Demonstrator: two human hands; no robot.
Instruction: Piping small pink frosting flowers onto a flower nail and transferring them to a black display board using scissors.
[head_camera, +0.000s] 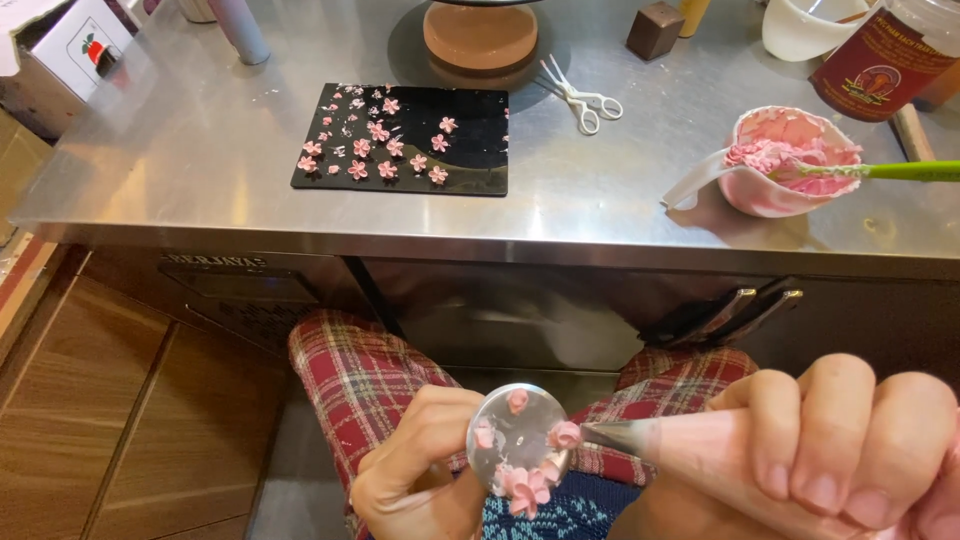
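Piping under way: the right hand (850, 440) squeezes a pink-filled piping bag (700, 455), its metal tip touching a small flower on the round steel flower nail (515, 440), pinched in the left hand's (420, 470) fingers. Several soft pink blossoms already ring that disc. Beyond the nail, on the steel counter (620, 190), a black board (470, 150) carries many finished flowers, its right half bare.
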